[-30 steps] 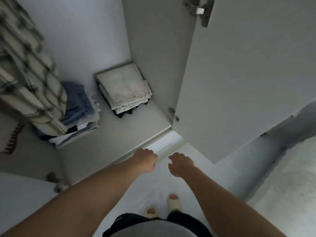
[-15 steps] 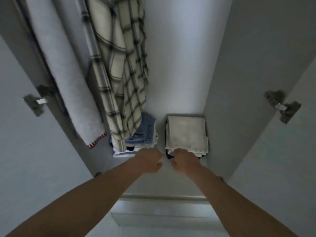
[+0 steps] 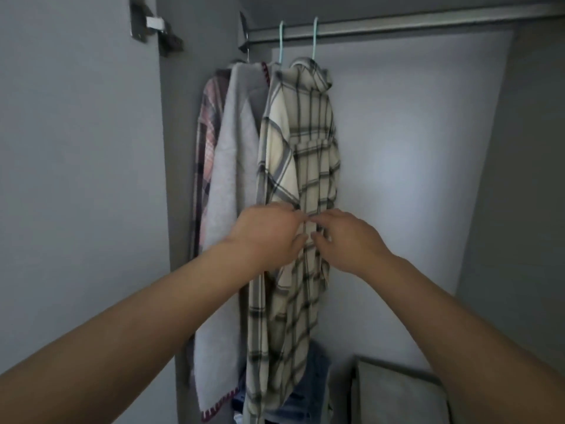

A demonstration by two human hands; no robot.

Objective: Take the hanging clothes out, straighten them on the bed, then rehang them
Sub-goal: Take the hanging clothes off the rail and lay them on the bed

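A horizontal grey metal wardrobe rail [image 3: 397, 24] runs across the top of the open cupboard and serves as the reference for all positions. Four garments hang below the left part of the rail, pressed close together. The rightmost is a cream shirt with a dark grey check pattern [image 3: 308, 154], suspended from a pale turquoise plastic hanger [image 3: 314, 38] hooked over the rail. Directly left of it hangs a second check shirt with wider grey bands [image 3: 275, 166], on a second turquoise hanger [image 3: 281, 41]. Further left hangs a plain light grey knitted garment with dark red stitched trim [image 3: 232, 179], and at the far left, against the cupboard side wall, a pink and dark plaid shirt [image 3: 205, 142]. Both forearms reach forward, well below the rail. The left hand [image 3: 269, 234] and the right hand [image 3: 345, 240] meet at the front of the cream check shirt, fingers bent toward each other and touching the fabric; whether either hand actually pinches the cloth cannot be told from this view. Far below the rail, folded blue denim [image 3: 315, 381] lies behind the shirt hems, and a folded pale grey-green cloth stack [image 3: 394, 393] sits to its right. A metal door hinge [image 3: 156, 26] is mounted on the open left door, level with the rail.
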